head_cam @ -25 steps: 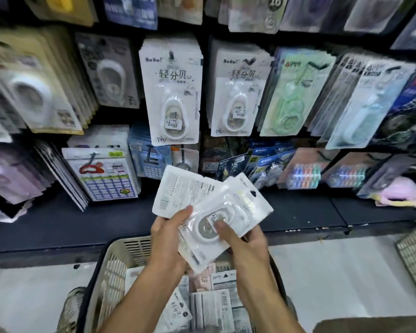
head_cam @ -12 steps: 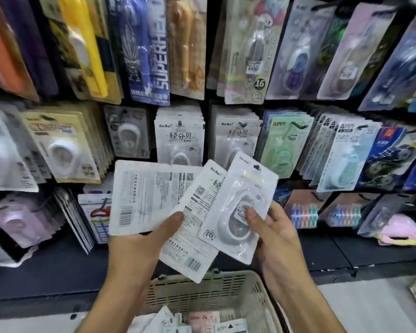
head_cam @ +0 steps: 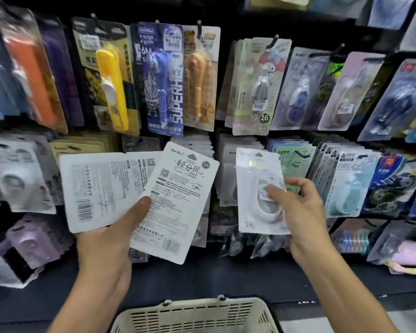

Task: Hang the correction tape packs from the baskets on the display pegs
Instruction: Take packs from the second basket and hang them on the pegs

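The right hand (head_cam: 303, 212) pinches a single white pack (head_cam: 258, 188) with the thumb on its clear front bubble and the fingers curled behind it; the pack stands nearly upright, long axis vertical, hang hole at the top and the printed "76" at its lower left corner, front face toward the camera; it is held up just in front of the row of white packs (head_cam: 228, 169) hanging on the middle pegs. The left hand (head_cam: 106, 239) grips a fan of packs with the thumb pressed across their backs and the fingers hidden underneath; the nearer pack (head_cam: 178, 200) shows its printed back, long axis tilted so its hole end points up and to the right, barcode at the low end; the pack under it (head_cam: 96, 188) lies almost sideways, long axis running left to right, barcode at its left end, and the edge of a further pack shows between the two. Both hands are well apart, with the pegs of hanging packs behind them; below, between the forearms, the rim of a beige basket (head_cam: 192, 313) sits at the bottom edge; above hang a yellow pack (head_cam: 111, 85) and a blue pack (head_cam: 163, 80).
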